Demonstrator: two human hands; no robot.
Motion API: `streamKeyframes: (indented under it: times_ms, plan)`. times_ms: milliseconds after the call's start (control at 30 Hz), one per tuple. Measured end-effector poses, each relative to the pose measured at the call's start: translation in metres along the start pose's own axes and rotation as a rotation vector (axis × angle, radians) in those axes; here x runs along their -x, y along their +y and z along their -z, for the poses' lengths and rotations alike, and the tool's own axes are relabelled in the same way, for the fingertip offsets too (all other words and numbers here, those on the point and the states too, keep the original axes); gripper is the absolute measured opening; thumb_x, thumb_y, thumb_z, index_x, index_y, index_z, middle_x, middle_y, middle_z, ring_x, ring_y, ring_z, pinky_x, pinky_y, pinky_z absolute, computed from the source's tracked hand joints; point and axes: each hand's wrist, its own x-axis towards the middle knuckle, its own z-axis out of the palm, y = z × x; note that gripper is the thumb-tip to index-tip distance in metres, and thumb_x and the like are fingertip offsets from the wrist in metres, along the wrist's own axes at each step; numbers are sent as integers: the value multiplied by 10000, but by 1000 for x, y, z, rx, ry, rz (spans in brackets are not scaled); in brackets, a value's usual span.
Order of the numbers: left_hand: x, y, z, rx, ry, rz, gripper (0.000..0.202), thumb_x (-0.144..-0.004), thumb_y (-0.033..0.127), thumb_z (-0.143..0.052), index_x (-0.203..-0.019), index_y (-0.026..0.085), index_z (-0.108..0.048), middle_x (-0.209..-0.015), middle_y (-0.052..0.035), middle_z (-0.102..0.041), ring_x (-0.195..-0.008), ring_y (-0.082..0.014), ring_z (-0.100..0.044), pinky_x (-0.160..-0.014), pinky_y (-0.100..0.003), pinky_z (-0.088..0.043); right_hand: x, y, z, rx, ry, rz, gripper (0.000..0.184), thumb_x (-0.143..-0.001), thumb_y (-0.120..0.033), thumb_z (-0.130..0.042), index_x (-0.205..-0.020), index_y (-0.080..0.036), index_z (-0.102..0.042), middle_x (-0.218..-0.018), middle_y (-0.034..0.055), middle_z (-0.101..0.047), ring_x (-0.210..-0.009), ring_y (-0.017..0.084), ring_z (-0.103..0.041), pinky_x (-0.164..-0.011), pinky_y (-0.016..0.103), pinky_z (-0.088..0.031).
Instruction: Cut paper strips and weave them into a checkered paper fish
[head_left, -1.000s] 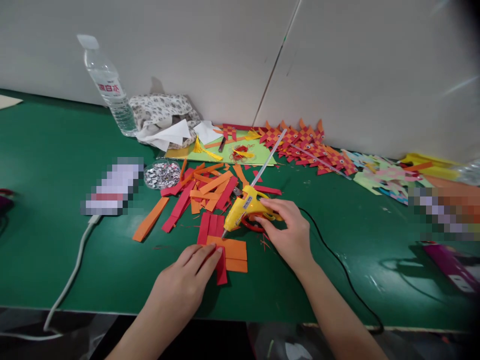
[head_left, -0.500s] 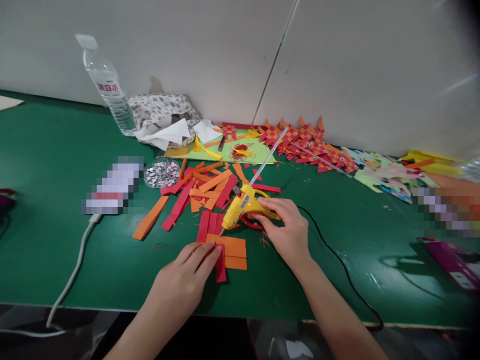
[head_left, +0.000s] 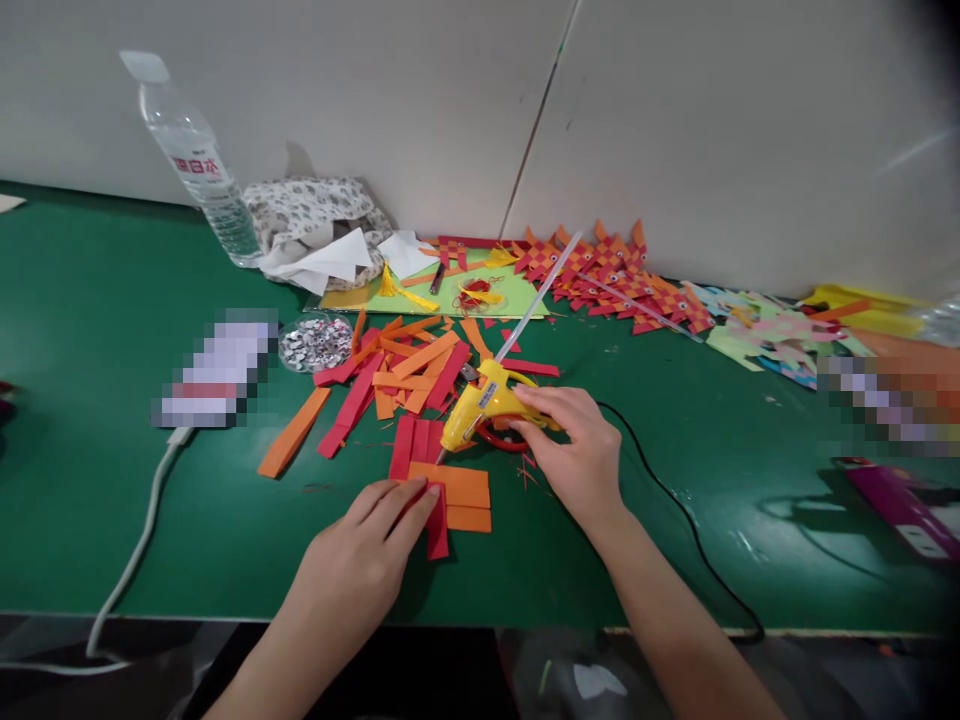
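My right hand (head_left: 576, 440) is closed round the grip of a yellow hot glue gun (head_left: 480, 400), with a long clear glue stick (head_left: 536, 300) sticking out of its back. The gun's nozzle points down at the top edge of a piece made of orange strips (head_left: 466, 492) crossed with red strips (head_left: 412, 440). My left hand (head_left: 367, 545) presses its fingertips on a red strip (head_left: 438, 535) at the front of that piece. Its thumb is largely hidden. Red-handled scissors (head_left: 501, 437) lie partly behind the gun.
Loose orange and red strips (head_left: 424, 365) are piled behind the piece, beside a dish of googly eyes (head_left: 315, 343). Finished woven fish (head_left: 600, 275) lie along the wall. A water bottle (head_left: 199, 165), a blurred phone (head_left: 217, 370), its cable and the gun's black cord (head_left: 675, 500) surround the work.
The view has shifted slightly, so everything sits a little higher and further left. Both hands, the glue gun and the strips keep nearly the same places relative to each other.
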Motion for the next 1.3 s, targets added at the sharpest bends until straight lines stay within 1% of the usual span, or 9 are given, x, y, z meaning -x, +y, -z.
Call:
streamKeyframes:
  times_ms: [433,633,800,1067,1300]
  plan:
    - [1,-1,0,0,12,2,390,-880,82,-374,-1161,136,-639,-1128,-73,-678,-985,-233,-583,-755,-313,-561,-1,1,1,6,43,70,255,-761,-95,-666,-965,-247,-693,-906,40,-726,-825,202,-655,-737,377,-549]
    - [1,0,0,-1,7,-6,395,-887,84,-357,-1153,135,-645,-1125,-70,-681,-981,-229,-584,-756,-304,-557,0,3,0,-14,27,61,248,-752,-99,-681,-952,-245,-692,-918,38,-730,-838,200,-656,-744,373,-550]
    - [1,-1,1,-3,11,-3,392,-892,94,-359,-1159,138,-642,-1130,-71,-679,-986,-232,-583,-773,-316,-554,0,3,0,-11,35,76,252,-753,-88,-674,-949,-244,-692,-898,37,-731,-818,198,-657,-741,375,-547]
    - [0,0,1,6,7,9,388,-897,96,-357,-1161,135,-639,-1124,-71,-680,-984,-230,-586,-757,-312,-559,0,5,0,-7,-12,66,254,-778,-112,-657,-981,-261,-691,-920,34,-729,-837,206,-654,-754,390,-545]
    - [0,0,0,2,11,8,396,-888,81,-355,-1156,132,-643,-1118,-69,-683,-982,-226,-590,-765,-307,-559,1,5,0,-4,-6,76,281,-782,-97,-647,-1002,-267,-687,-938,32,-722,-846,201,-648,-757,387,-542]
